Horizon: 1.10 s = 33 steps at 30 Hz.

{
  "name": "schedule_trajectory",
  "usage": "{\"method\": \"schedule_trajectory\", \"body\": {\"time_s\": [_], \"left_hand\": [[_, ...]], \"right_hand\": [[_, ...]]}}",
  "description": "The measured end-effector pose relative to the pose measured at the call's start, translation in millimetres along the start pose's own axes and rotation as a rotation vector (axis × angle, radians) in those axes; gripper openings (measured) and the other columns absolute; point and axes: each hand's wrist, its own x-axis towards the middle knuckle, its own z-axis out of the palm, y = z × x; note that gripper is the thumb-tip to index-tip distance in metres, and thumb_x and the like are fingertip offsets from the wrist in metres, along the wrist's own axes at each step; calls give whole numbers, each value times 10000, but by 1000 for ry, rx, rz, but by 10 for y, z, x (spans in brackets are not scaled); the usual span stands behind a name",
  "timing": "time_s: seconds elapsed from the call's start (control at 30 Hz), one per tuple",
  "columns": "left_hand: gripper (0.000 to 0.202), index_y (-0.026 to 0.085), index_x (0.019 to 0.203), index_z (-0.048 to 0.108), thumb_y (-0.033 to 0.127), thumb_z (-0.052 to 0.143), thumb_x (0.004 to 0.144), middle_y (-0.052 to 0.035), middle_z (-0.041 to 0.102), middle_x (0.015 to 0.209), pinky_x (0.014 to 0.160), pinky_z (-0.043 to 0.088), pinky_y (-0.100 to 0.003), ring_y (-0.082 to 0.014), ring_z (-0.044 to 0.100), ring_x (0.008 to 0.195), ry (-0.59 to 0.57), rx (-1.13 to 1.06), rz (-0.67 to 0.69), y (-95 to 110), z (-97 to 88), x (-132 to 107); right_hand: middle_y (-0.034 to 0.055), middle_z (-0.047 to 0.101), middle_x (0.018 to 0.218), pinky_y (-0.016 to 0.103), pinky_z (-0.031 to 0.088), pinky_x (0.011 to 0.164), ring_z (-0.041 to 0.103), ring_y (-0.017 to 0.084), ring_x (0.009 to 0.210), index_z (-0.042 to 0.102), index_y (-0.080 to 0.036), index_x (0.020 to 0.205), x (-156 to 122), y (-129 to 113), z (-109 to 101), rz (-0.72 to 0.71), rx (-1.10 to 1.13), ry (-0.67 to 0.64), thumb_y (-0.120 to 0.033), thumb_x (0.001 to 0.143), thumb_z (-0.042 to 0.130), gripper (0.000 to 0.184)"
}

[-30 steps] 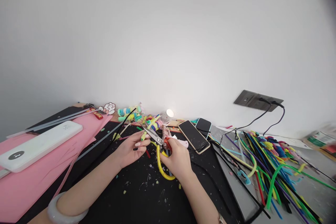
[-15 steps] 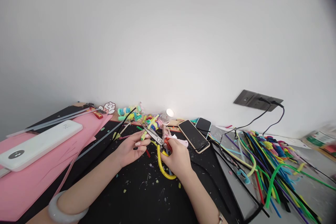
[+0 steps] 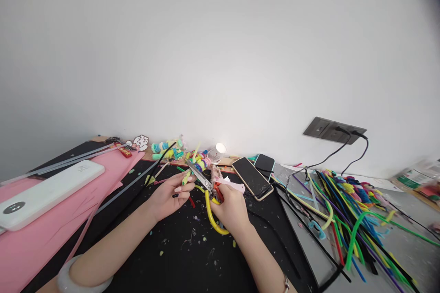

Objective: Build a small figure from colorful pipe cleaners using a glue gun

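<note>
My left hand [image 3: 174,198] pinches a short yellow-green fuzzy pipe cleaner [image 3: 186,176] between thumb and fingertips. My right hand [image 3: 231,206] is closed round the scissors [image 3: 200,177], which have red and yellow handles. Their silver blades point up and left and meet the pipe cleaner just above my left fingertips. Above the blades a pale yellow strand [image 3: 196,150] sticks up; whether it joins the held piece I cannot tell. Just behind the scissors lie colourful fuzzy coils [image 3: 203,163] and a small clear cup [image 3: 217,152].
Two phones [image 3: 252,176] lie right of my hands. Many loose pipe cleaners [image 3: 360,224] spread over the grey surface at right. At left, a white power bank [image 3: 51,192] rests on pink sheets [image 3: 41,242]. Scraps dot the black mat [image 3: 185,261]. A wall socket [image 3: 323,129] has two cables plugged in.
The pale yellow strand above the blades has swung more upright. Both hands keep nearly the same place and hold. The whole view has shifted slightly.
</note>
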Motion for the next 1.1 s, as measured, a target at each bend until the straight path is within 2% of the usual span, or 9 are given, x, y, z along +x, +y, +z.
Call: {"method": "schedule_trajectory", "body": {"time_s": [0.2, 0.37, 0.43, 0.53, 0.6, 0.77, 0.9, 1.03, 1.1], "left_hand": [[329, 115, 718, 521, 99, 347, 997, 19, 448, 713, 347, 336, -113, 6, 390, 393, -73, 33, 28, 22, -21, -1], [196, 118, 740, 557, 200, 641, 898, 42, 458, 725, 379, 367, -122, 5, 414, 423, -191, 114, 44, 25, -90, -14], [194, 128, 780, 574, 239, 719, 844, 50, 472, 739, 386, 367, -114, 12, 420, 424, -208, 143, 35, 15, -97, -31], [231, 146, 840, 590, 278, 773, 794, 59, 492, 750, 389, 361, -97, 25, 416, 409, -233, 190, 6, -3, -100, -60], [245, 156, 841, 585, 292, 780, 785, 62, 501, 748, 375, 340, -90, 32, 402, 385, -252, 219, -12, -12, -111, -75], [215, 190, 911, 573, 334, 715, 838, 74, 506, 688, 305, 258, -98, 27, 321, 296, -317, 299, -61, -21, -144, -88], [268, 190, 935, 581, 340, 758, 801, 69, 550, 674, 296, 245, -97, 27, 335, 292, -347, 383, -86, -43, -116, -77], [318, 171, 962, 592, 314, 798, 766, 45, 585, 691, 342, 283, -99, 24, 399, 338, -309, 461, -89, -76, -90, -47], [299, 166, 968, 586, 307, 778, 787, 38, 589, 699, 363, 300, -110, 20, 410, 355, -267, 512, -54, -85, -94, -23]], "right_hand": [[-10, 560, 632, 234, 280, 547, 506, 143, 583, 513, -196, 656, 24, 14, -33, 69, 39, 49, -205, 749, 598, 126], [14, 619, 683, 247, 327, 569, 566, 169, 631, 576, -183, 734, 39, 34, -57, 175, 50, -1, -239, 785, 603, 80], [41, 667, 780, 253, 391, 626, 618, 190, 724, 615, -175, 818, 25, 21, -50, 128, 95, -27, -222, 779, 614, 61], [93, 694, 984, 279, 463, 770, 649, 226, 917, 644, -160, 990, -12, -25, -16, 20, 173, -61, -159, 746, 625, 245], [114, 687, 1041, 302, 480, 830, 647, 243, 974, 645, -145, 1047, -39, -63, 13, -29, 210, -104, -145, 737, 639, 310], [107, 697, 997, 331, 509, 805, 662, 246, 904, 655, -151, 1041, -75, -155, 85, -21, 266, -212, -168, 753, 690, 291], [115, 683, 947, 357, 515, 747, 651, 262, 852, 636, -140, 973, -88, -209, 154, -40, 253, -265, -165, 751, 718, 238], [117, 646, 995, 351, 496, 822, 605, 251, 957, 607, -152, 947, -85, -190, 160, -220, 353, -122, -109, 822, 602, 132], [107, 639, 1000, 343, 485, 829, 593, 235, 955, 596, -161, 998, -75, -147, 120, -228, 420, -12, -121, 877, 517, 150]]}}
